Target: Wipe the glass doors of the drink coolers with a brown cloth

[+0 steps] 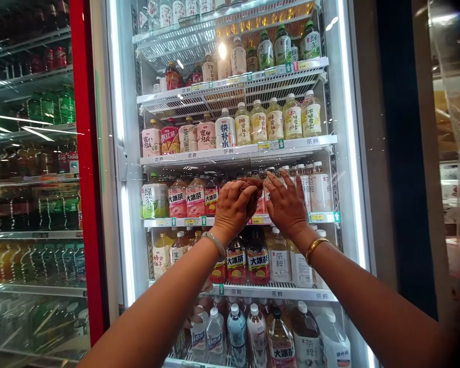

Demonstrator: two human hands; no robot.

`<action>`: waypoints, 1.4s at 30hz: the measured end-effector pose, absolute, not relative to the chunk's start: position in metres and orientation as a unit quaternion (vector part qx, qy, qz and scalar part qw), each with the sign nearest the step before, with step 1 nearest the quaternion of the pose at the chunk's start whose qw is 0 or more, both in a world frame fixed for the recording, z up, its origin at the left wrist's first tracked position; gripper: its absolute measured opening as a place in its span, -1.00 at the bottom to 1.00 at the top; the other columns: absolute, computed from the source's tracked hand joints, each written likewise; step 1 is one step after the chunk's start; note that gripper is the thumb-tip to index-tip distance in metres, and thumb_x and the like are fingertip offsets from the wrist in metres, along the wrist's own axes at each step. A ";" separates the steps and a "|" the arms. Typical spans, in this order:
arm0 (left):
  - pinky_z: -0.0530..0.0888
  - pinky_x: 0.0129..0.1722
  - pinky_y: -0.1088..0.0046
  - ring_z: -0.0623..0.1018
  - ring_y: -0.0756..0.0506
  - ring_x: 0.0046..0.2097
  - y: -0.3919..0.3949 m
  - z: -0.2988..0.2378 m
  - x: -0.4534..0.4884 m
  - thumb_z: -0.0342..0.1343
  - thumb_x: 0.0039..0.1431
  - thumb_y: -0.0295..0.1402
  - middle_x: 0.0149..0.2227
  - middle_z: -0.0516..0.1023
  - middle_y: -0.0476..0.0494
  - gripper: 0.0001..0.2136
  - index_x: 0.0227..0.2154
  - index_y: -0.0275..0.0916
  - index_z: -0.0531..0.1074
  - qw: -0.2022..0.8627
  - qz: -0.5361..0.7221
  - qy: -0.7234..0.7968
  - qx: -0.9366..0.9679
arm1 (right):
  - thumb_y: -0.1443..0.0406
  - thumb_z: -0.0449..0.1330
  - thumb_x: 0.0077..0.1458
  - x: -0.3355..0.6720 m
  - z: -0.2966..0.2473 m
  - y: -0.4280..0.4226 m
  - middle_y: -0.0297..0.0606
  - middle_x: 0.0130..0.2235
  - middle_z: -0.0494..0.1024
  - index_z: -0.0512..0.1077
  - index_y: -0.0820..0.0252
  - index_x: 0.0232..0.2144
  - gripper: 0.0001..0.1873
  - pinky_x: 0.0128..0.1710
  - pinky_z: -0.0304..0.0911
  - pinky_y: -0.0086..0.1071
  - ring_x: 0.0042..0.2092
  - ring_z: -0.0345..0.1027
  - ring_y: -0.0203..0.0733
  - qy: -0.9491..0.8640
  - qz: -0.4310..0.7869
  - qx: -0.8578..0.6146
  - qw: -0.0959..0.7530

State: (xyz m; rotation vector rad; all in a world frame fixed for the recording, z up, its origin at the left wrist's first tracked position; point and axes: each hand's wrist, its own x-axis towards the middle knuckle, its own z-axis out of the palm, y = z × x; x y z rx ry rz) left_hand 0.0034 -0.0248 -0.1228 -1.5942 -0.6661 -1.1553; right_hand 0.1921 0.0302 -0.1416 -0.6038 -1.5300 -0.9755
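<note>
Shop, with price-labelled drink shelves (245, 150)

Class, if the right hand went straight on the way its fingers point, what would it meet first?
Probably the glass door, which seems shut, before the bottles behind it; depth is unclear, so the right hand may already touch the glass.

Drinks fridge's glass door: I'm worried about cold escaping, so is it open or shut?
Shut: the glass door covers the shelves, and light reflections show across it, before the bottles.

Two hands (233, 205) (286, 203), perhaps dozens of bottles (225, 130)
</note>
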 end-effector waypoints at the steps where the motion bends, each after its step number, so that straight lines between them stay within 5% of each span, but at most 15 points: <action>1: 0.40 0.30 0.00 0.41 -0.28 0.22 -0.024 -0.125 0.009 0.21 0.33 -0.29 0.13 0.45 -0.30 -0.68 0.10 -0.15 0.43 0.502 -0.502 -0.292 -0.641 | 0.31 0.16 0.24 0.192 -0.142 0.030 -0.23 0.42 0.32 0.34 0.16 0.28 -0.44 0.57 -0.40 0.20 0.54 -0.15 0.07 -0.654 -0.416 -0.258 0.577; 8: 0.38 0.32 0.00 0.41 -0.28 0.22 -0.020 -0.162 0.037 0.21 0.30 -0.33 0.11 0.43 -0.30 -0.68 0.09 -0.15 0.42 0.503 -0.527 -0.295 -0.618 | 0.33 0.12 0.25 0.192 -0.142 0.031 -0.25 0.43 0.31 0.35 0.16 0.28 -0.46 0.56 -0.40 0.21 0.54 -0.16 0.06 -0.654 -0.414 -0.251 0.581; 12: 0.33 0.37 0.06 0.46 -0.20 0.17 -0.023 -0.144 0.019 0.22 0.31 -0.32 0.04 0.50 -0.18 -0.76 0.02 -0.06 0.47 0.515 -0.493 -0.284 -0.641 | 0.33 0.13 0.25 0.191 -0.142 0.031 -0.24 0.43 0.30 0.35 0.16 0.28 -0.45 0.56 -0.38 0.22 0.54 -0.15 0.08 -0.656 -0.410 -0.248 0.583; 18: 0.33 0.33 -0.09 0.33 -0.33 0.27 -0.019 -0.127 0.024 0.16 0.34 -0.31 0.16 0.36 -0.38 -0.65 0.14 -0.21 0.36 0.492 -0.552 -0.334 -0.585 | 0.32 0.13 0.27 0.191 -0.141 0.031 -0.27 0.43 0.29 0.35 0.15 0.29 -0.46 0.55 -0.32 0.25 0.53 -0.13 0.09 -0.658 -0.408 -0.253 0.580; 23: 0.39 0.32 0.03 0.40 -0.28 0.22 -0.021 -0.157 0.036 0.21 0.31 -0.35 0.11 0.42 -0.29 -0.71 0.07 -0.16 0.42 0.492 -0.525 -0.303 -0.625 | 0.33 0.11 0.27 0.190 -0.141 0.030 -0.27 0.43 0.30 0.36 0.15 0.28 -0.47 0.56 -0.32 0.22 0.54 -0.14 0.06 -0.654 -0.406 -0.251 0.587; 29: 0.33 0.36 -0.01 0.38 -0.27 0.25 -0.019 -0.133 0.026 0.19 0.33 -0.32 0.15 0.42 -0.29 -0.70 0.09 -0.13 0.42 0.481 -0.531 -0.306 -0.626 | 0.33 0.12 0.26 0.191 -0.142 0.030 -0.28 0.43 0.31 0.34 0.14 0.29 -0.45 0.56 -0.37 0.21 0.54 -0.15 0.04 -0.658 -0.400 -0.250 0.587; 36: 0.28 0.39 0.02 0.34 -0.23 0.31 -0.018 -0.139 0.040 0.03 0.44 -0.26 0.20 0.40 -0.30 -0.76 0.06 -0.17 0.42 0.436 -0.594 -0.316 -0.598 | 0.29 0.08 0.35 0.190 -0.141 0.027 -0.27 0.40 0.35 0.34 0.15 0.29 -0.50 0.57 -0.36 0.17 0.53 -0.12 0.01 -0.650 -0.412 -0.244 0.590; 42: 0.20 0.45 0.00 0.30 -0.21 0.36 -0.017 -0.148 0.037 -0.17 0.46 -0.31 0.25 0.39 -0.28 -0.64 0.14 -0.19 0.44 0.402 -0.603 -0.302 -0.619 | 0.16 0.05 0.40 0.193 -0.141 0.027 -0.24 0.42 0.32 0.30 0.13 0.32 -0.49 0.56 -0.37 0.20 0.55 -0.19 0.03 -0.659 -0.401 -0.240 0.589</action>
